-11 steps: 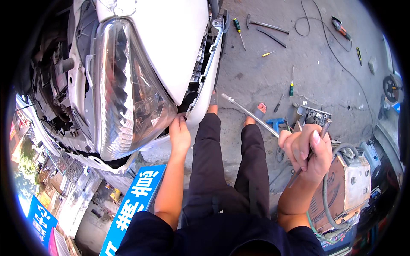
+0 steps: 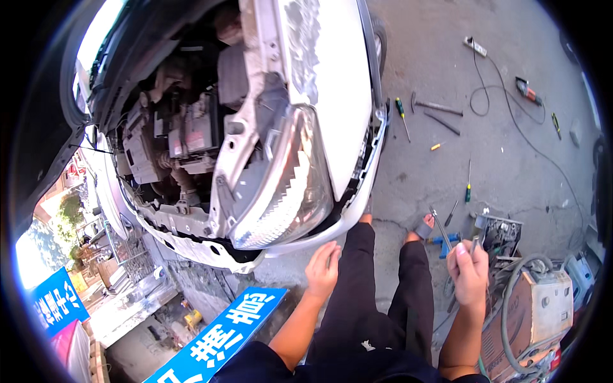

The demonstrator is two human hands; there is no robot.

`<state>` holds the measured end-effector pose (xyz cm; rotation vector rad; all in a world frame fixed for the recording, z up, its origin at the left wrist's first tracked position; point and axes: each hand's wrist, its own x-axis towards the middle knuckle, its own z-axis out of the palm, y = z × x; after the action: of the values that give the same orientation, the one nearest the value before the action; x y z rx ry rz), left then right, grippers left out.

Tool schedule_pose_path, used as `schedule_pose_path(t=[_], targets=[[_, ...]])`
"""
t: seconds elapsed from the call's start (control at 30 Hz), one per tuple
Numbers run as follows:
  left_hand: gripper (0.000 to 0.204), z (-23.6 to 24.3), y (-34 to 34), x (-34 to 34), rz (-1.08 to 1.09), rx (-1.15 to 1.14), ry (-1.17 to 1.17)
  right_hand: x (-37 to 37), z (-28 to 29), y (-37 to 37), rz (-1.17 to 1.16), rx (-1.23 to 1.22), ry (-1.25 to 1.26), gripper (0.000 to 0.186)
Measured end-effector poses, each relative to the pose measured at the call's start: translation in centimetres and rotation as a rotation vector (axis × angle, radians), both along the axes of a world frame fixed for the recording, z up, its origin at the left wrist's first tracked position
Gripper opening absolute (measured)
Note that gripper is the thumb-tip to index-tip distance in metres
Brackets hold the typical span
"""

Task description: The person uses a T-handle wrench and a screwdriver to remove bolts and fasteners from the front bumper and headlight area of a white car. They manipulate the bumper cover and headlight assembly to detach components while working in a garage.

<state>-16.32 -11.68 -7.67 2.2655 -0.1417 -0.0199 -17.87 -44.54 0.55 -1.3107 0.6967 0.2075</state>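
My left hand (image 2: 323, 271) hangs just below the white bumper (image 2: 313, 237), near the lower corner of the headlight (image 2: 284, 191), fingers loosely curled and slightly apart, with nothing visible in them. My right hand (image 2: 467, 271) grips metal tools, including a slim rod (image 2: 440, 225) angled up to the left, beside the dark-clad right leg. The white car's engine bay (image 2: 179, 134) stands open, with battery, hoses and front panel exposed. A narrow gap with clips runs between fender and bumper; the bumper's far end is partly hidden.
Screwdrivers (image 2: 469, 191), a hammer (image 2: 440, 107), a power strip (image 2: 476, 48) and an angle grinder (image 2: 530, 92) with trailing cord lie on the concrete floor. A boxy machine with hose (image 2: 546, 297) stands right. Blue signboards (image 2: 217, 332) lie at lower left. The raised hood fills the left edge.
The view has swung, bringing more of the engine bay into sight. My left hand has come away from the gap at the headlight's corner. My right hand with the rod has moved lower.
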Motion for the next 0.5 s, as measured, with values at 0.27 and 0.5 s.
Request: schedule_pose_path(t=[0.27,0.5], targets=[[0.009,15.2,0.1,30.6,0.131,-0.817,0.026,-2.5,3.2,2.9,0.406,-0.540,0.297,0.041],[0.022,22.5,5.9,61.6,0.256,-0.084,-0.509,-5.4,4.1,6.2,0.380,-0.503,0.422,0.040]])
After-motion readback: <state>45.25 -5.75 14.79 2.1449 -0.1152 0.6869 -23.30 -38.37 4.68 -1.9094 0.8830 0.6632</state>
